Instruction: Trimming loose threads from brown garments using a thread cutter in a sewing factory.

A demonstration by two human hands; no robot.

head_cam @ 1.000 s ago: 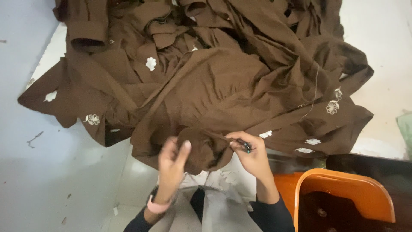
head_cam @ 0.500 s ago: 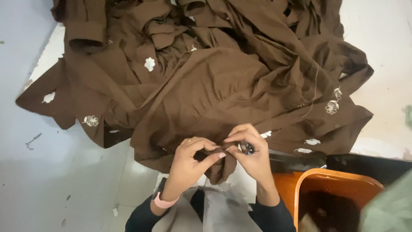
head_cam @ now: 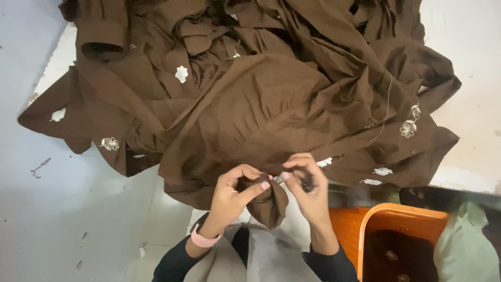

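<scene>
White table carries a heap of brown embroidered fabric; its soft, light hem hangs at 6 o'clock. Left hand pinches the hem; right hand fingers close on a small dark tool. Likely best gripped at the edge.

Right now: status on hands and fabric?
Left hand pinching brown fabric fold. Right hand gripping small dark tool at it. Nothing in the way.

Brown garment I'm working on, dark cloth with small white embroidered flowers, lying crumpled and spread across the white desk, its near edge bunched into a hanging fold pinched over the desk's front.
</scene>
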